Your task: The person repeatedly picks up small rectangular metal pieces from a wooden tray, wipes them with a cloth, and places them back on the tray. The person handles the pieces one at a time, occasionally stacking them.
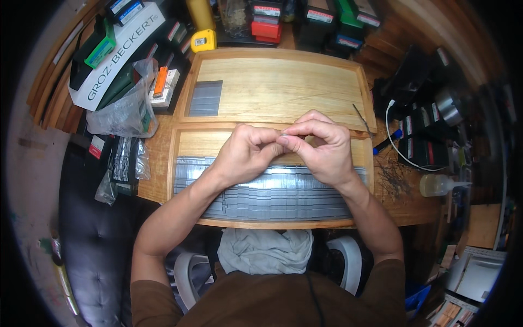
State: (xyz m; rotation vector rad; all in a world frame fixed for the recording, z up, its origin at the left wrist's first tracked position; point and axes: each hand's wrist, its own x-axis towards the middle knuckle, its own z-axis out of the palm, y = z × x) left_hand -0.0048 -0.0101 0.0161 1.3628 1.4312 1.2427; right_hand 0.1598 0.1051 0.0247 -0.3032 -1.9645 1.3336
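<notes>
My left hand [246, 154] and my right hand [326, 146] meet fingertip to fingertip above the middle of two wooden trays. Both are pinched closed; a small, thin dark bit shows between the fingertips, too small to name. Beneath my wrists, the near tray [272, 224] holds a wide row of thin grey metal strips [283, 191] packed side by side, partly covered by my forearms. In the far tray [283, 53], a small block of similar grey strips [205, 99] lies at the left end, and bare wood shows over the rest.
Thin dark wire-like pieces [395, 177] lie scattered right of the trays, near a blue-ended tool [388, 141], a white cable [388, 125] and a squeeze bottle [436, 185]. A yellow tape measure [203, 41] and several small boxes stand behind. A plastic bag [128, 111] sits at left.
</notes>
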